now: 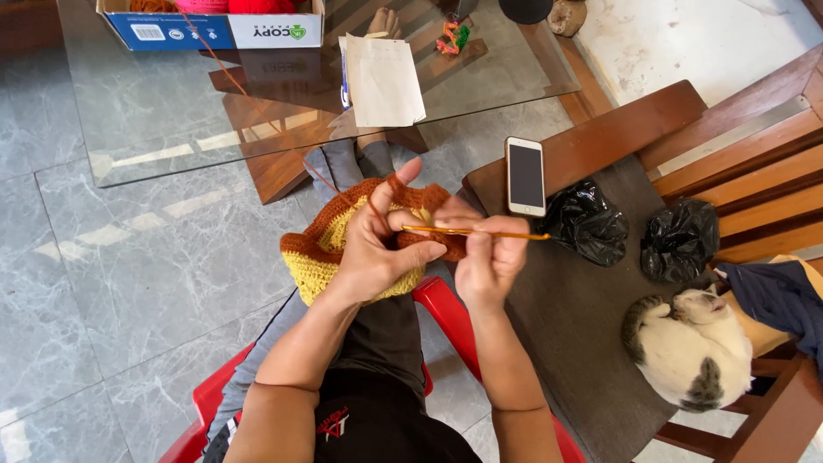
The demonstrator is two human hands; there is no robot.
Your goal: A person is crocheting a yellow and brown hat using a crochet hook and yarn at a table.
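Here we keep our left hand (pixel 377 253) closed around the orange-and-yellow crochet piece (pixel 330 249), yarn (pixel 257 107) taut over the finger, while our right hand (pixel 489 261), just beside it, pinches the crochet hook (pixel 480 231) steady

The floor (pixel 129 283) is made of large grey marble-like tiles and fills the left side of the frame. In the upper middle stands a glass table (pixel 171 111) with a wooden base under it. At the right is a dark wooden bench (pixel 583 326) with a slatted back in the upper right corner. A red plastic chair (pixel 450 321) shows at the bottom centre. Soft daylight reflects on the glass.
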